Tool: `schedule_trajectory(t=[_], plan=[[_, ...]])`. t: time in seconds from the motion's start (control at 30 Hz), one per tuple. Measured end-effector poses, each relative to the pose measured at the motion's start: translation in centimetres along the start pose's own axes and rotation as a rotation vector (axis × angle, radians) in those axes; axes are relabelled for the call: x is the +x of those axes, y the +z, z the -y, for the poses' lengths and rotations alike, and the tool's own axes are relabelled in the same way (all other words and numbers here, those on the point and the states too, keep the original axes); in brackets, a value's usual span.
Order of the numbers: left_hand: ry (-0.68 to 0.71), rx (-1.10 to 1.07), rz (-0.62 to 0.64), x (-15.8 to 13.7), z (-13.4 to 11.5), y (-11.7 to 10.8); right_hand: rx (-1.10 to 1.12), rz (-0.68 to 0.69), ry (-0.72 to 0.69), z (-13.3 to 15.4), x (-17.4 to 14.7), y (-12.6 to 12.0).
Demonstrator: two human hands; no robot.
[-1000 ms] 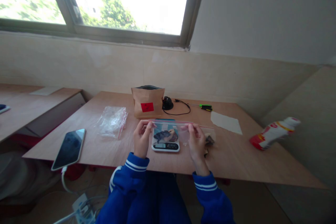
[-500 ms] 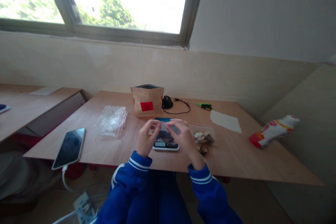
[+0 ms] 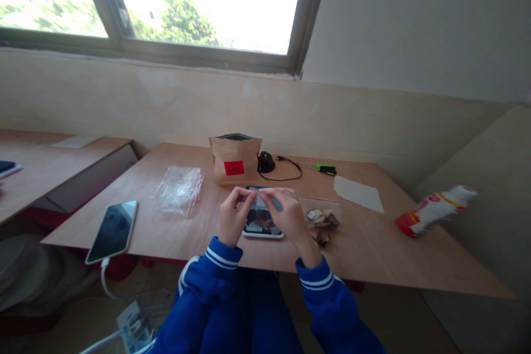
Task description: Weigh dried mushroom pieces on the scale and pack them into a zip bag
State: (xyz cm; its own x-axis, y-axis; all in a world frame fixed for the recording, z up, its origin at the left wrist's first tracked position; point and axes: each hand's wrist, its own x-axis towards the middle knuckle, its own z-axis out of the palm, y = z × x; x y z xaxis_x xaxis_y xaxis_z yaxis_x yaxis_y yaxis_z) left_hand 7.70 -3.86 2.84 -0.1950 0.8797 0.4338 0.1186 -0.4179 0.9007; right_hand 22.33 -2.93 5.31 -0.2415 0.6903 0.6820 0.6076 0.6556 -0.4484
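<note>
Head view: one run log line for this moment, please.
left hand: pinching top edge of clear bag | right hand: pinching same edge | scale: partly hidden | brown pouch: upright, open, beyond scale

Red label (image 3: 234,168): on front of brown pouch (image 3: 219,152); printing too small to read.
Red emblem (image 3: 433,198): on white bottle (image 3: 440,213); lettering illegible.
Scale (image 3: 265,235): panel figures indistinct; none readable.

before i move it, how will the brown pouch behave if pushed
The brown pouch stands upright, mouth open, so a high push might tip it. Its thin-looking walls would probably flex. A rightward push may nudge the black object beside it.
</note>
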Motion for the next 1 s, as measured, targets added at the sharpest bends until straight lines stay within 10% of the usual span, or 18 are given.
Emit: schedule_trajectory(t=[1.0], plan=[[0.158, 0.162, -0.037, -0.51, -0.99, 0.36, 0.181, -0.057, 0.137, 0.54, -0.12, -0.14]])
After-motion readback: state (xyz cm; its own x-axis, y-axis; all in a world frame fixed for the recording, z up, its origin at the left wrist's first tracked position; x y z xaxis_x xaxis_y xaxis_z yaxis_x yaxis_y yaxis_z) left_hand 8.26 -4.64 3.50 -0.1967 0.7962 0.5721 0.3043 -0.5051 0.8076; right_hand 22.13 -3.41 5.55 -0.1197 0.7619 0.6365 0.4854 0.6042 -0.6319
